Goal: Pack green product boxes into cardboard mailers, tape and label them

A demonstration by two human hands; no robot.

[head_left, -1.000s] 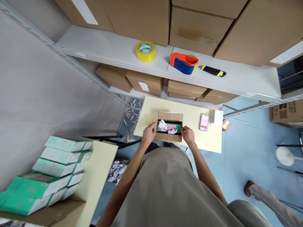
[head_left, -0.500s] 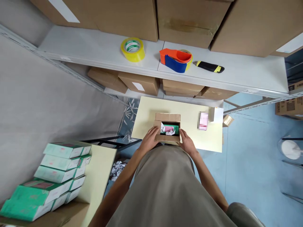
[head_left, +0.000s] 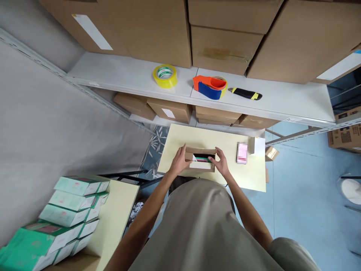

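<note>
A small open cardboard box (head_left: 187, 149) rests on the cream table, close to my body. Inside it a strip of green and pink contents (head_left: 202, 159) shows, with a bit of white paper at the left; the rest is hidden. A white patch lies along the box's near side. At the box's left end my left hand (head_left: 178, 162) grips it, thumb near the folded-in end flap and fingers up by the far flap. My right hand (head_left: 221, 162) holds the right end, its thumb over the opening and its fingers at the far corner.
Right of the box are a pink blurred item (head_left: 241, 153) and a white carton (head_left: 257, 146). The shelf ahead (head_left: 293, 99) carries yellow tape (head_left: 155, 77), a tape dispenser (head_left: 207, 86), a cutter (head_left: 246, 93) and large boxes. Green cartons (head_left: 67, 216) are stacked on the left table.
The far flap has risen from lying outward, and a white patch now shows along the near side. My right thumb has come over the opening. Less of the contents shows.
</note>
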